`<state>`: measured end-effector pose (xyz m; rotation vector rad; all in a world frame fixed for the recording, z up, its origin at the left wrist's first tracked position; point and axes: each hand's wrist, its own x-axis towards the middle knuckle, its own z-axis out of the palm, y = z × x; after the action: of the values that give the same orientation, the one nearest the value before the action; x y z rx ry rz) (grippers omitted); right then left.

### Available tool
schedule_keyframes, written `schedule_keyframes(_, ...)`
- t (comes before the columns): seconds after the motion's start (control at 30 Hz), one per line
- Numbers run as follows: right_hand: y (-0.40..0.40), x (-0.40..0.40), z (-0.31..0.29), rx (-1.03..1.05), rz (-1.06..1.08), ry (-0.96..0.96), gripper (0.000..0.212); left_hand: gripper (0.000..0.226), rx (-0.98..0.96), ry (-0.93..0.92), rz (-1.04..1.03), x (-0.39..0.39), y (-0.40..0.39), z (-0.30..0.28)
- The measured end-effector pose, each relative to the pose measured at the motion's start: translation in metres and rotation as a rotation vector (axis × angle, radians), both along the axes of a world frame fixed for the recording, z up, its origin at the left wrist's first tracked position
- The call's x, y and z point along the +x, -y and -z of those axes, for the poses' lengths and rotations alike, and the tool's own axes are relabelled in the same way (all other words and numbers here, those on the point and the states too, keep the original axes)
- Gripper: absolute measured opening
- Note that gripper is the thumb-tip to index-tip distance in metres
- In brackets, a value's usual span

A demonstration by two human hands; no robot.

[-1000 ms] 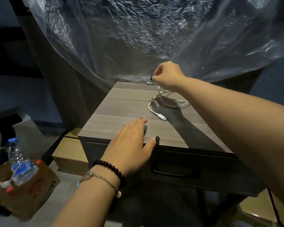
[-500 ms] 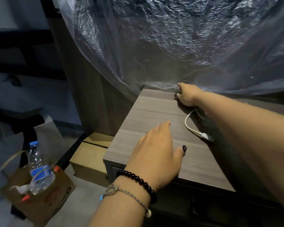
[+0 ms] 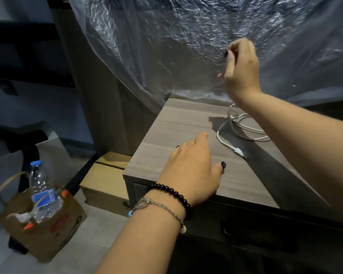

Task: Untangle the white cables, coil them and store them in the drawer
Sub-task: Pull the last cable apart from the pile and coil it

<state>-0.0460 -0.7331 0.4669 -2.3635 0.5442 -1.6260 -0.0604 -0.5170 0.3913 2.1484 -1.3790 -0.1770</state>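
The right hand (image 3: 242,70) is hanging raised over the cabinet top (image 3: 178,135), fingers pinched together; whether a strand is in them I cannot tell through blur. The white cables (image 3: 238,133) are lying tangled beneath, partly hidden by the forearm. The left hand (image 3: 190,169) is resting flat, fingers spread, holding nothing, above the dim drawer (image 3: 265,230).

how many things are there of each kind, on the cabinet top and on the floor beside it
white cable tangle on the cabinet top: 1 (separate cables cannot be told apart)
plastic bottle: 1
cardboard boxes: 2, the open one holding the bottle and the closed one beside the cabinet
Total: 4
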Motion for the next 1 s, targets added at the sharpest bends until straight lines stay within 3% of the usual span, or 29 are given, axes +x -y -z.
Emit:
schedule_keyframes(0.07,-0.017,-0.020,-0.009,0.017,-0.033,0.074,0.022,0.071,0.025,0.010,0.002,0.000,-0.001,0.000)
schedule_keyframes(0.1,-0.024,-0.032,-0.008,0.044,-0.046,0.014,0.021,0.072,0.033,0.010,-0.001,0.000,-0.002,0.000)
schedule_keyframes(0.2,-0.040,-0.068,0.023,0.064,0.049,-0.404,0.017,0.065,0.015,-0.034,-0.034,0.002,-0.004,-0.001)
schedule_keyframes(0.3,-0.059,-0.099,0.064,0.017,0.220,-0.732,0.033,0.060,-0.069,-0.112,-0.105,0.001,-0.006,-0.005)
schedule_keyframes(0.53,-0.080,-0.119,0.076,0.104,0.320,-0.879,0.032,0.062,-0.144,-0.156,-0.195,-0.016,-0.003,-0.007)
schedule_keyframes(0.63,-0.088,-0.131,0.079,0.132,0.363,-0.829,0.030,0.054,-0.198,-0.128,-0.201,-0.019,-0.007,-0.006)
schedule_keyframes(0.73,-0.103,-0.148,0.079,0.147,0.416,-0.580,0.031,0.036,-0.235,-0.079,-0.204,-0.022,-0.015,-0.004)
schedule_keyframes(0.83,-0.124,-0.172,0.090,0.120,0.307,-0.304,0.032,0.025,-0.294,0.002,-0.263,-0.026,-0.024,-0.005)
schedule_keyframes(0.9,-0.139,-0.188,0.100,0.089,0.240,-0.240,0.035,0.020,-0.383,-0.140,-0.264,-0.030,-0.030,-0.008)
schedule_keyframes(1.0,-0.161,-0.203,0.103,0.051,0.167,-0.221,0.033,0.023,-0.446,-0.522,-0.185,-0.047,-0.033,-0.014)
